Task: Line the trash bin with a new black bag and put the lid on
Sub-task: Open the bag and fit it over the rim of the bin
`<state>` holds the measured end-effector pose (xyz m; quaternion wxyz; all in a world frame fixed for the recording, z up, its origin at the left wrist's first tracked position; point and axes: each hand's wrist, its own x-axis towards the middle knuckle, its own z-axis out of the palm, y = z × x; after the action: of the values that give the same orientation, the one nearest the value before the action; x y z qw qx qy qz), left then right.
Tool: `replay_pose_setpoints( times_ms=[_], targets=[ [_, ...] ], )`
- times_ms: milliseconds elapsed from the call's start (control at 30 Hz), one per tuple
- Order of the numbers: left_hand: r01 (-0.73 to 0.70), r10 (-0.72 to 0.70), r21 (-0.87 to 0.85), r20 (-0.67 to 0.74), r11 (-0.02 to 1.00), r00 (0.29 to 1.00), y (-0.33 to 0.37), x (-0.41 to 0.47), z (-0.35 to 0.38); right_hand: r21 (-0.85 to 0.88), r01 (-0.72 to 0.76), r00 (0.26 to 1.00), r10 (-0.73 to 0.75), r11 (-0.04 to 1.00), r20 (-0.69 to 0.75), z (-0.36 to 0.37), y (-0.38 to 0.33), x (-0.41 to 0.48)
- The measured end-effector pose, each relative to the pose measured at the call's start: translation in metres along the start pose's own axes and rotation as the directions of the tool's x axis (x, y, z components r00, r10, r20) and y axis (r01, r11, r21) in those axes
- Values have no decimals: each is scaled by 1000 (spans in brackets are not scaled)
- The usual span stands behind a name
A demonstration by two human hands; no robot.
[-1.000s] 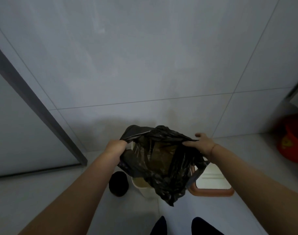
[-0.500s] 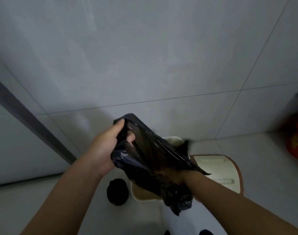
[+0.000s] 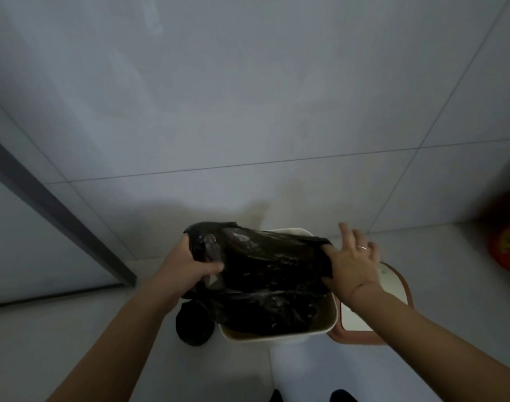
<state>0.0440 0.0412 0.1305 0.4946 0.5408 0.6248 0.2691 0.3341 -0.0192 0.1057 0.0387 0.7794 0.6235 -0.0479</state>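
**Clerk:** Grey-white tiled wall (image 3: 248, 97) and pale floor (image 3: 59, 343), dim light; a dark door frame (image 3: 59, 207) runs down the left. Item one?

**Keeper:** Trash bin (image 3: 332, 320): cream plastic, rectangular, open-topped, standing on the floor close to the wall. Only its near and right rim show bare.

**Clerk:** Item two, the black bag (image 3: 265, 274)?

**Keeper:** Thin glossy film, crumpled, held over the bin's mouth with its lower folds sagging inside. Judged very light, limp and slippery; it holds no shape of its own and probably tears if dragged hard over a corner. Best taken at the mouth hem, at opposite sides, so that it can be stretched over the rim.

**Clerk:** Hands?

**Keeper:** Left hand (image 3: 187, 271): curled shut on the bag's left edge, thumb across the film. Right hand (image 3: 352, 262): fingers spread and lifted, a ring on one; the thumb side meets the bag's right edge, but whether film is pinched there cannot be told.

**Clerk:** Lid?

**Keeper:** Lid (image 3: 393, 288): cream panel in a brown frame, lying on the floor just right of the bin, partly behind the right forearm. Stiff and light by the look of it; to be gripped by the frame. Not yet fitted.

**Clerk:** Sundries?

**Keeper:** One dark bundle (image 3: 194, 326) on the floor left of the bin, nature unclear. One red object (image 3: 506, 245) at the far right, blurred.
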Motion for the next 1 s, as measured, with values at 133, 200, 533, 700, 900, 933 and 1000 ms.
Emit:
replay_pose_setpoints(
  times_ms=[133,200,533,700,900,933,1000],
  targets=[
    [127,-190,579,48,805,981,-25,12,9,409,-72,985,0,910,172,12,21,16],
    [179,-179,601,-61,779,982,-28,16,12,418,-9,990,-50,909,130,12,18,27],
    [40,96,637,-178,770,979,-23,73,37,905,-188,977,164,382,134,9,4,85],
    [210,-240,-177,-167,962,956,-23,97,44,861,-181,981,143,476,128,27,7,106],
    [471,-491,-353,37,808,870,-36,113,54,809,-274,961,169,519,217,54,9,120],
    [534,-538,-362,100,764,837,-45,108,56,811,-295,955,181,505,235,59,13,116],
    [644,-619,-346,194,683,761,-65,96,54,821,-342,938,208,456,276,68,21,103]
  ],
)
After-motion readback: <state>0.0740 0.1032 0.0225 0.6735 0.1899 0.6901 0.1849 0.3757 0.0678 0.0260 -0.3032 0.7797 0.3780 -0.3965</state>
